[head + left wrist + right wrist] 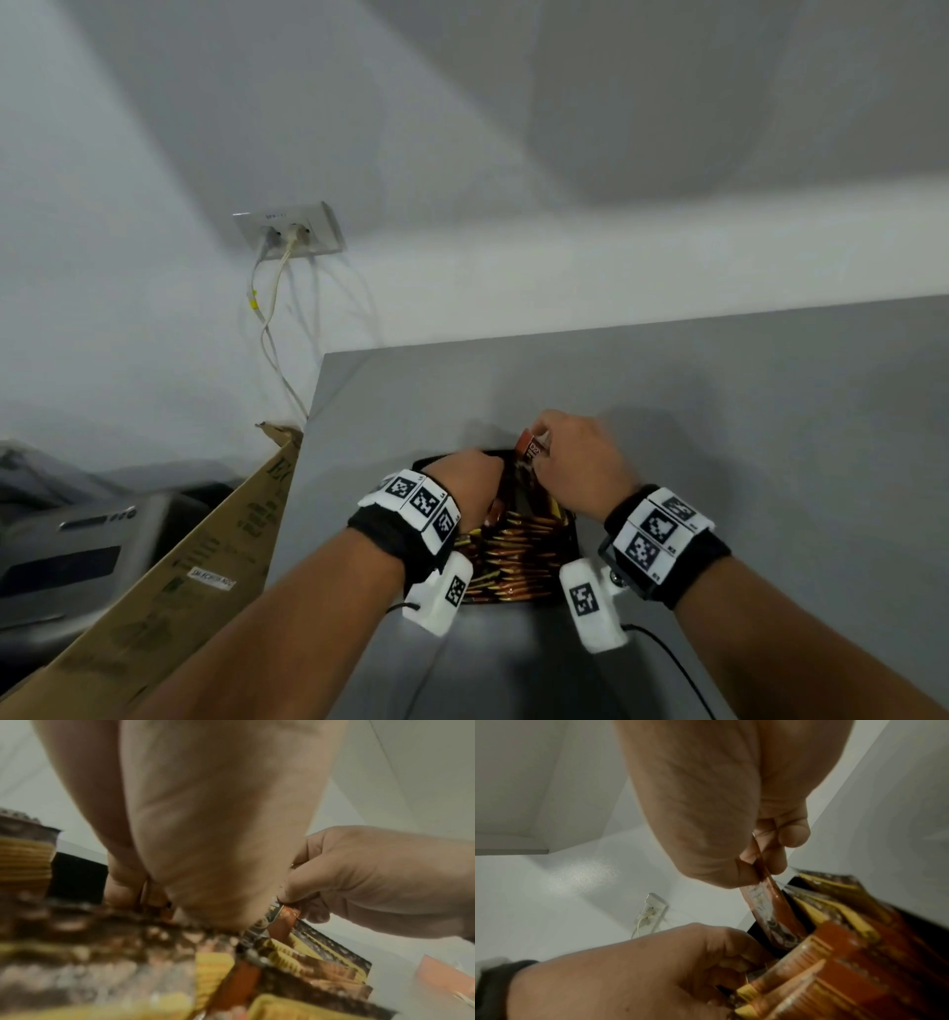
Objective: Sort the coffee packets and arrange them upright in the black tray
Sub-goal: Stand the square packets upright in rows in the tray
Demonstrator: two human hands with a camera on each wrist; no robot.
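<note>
A black tray (573,534) on the grey table holds rows of upright brown, yellow and orange coffee packets (518,550). Over the tray's far end, my right hand (539,452) pinches the top of a red-orange packet (530,448), whose lower end dips among the others. The right wrist view shows that packet (773,902) between thumb and fingers. My left hand (490,480) reaches into the tray's far left part. Its thumb and curled fingers (741,959) are round a bunch of upright packets (159,925). The tray floor is hidden.
The grey table (744,411) ends at a left edge beside a brown cardboard box (205,555) and a grey device (67,555). A wall socket with cables (290,234) is behind. Something flat and orange (442,977) lies on the table right of the tray.
</note>
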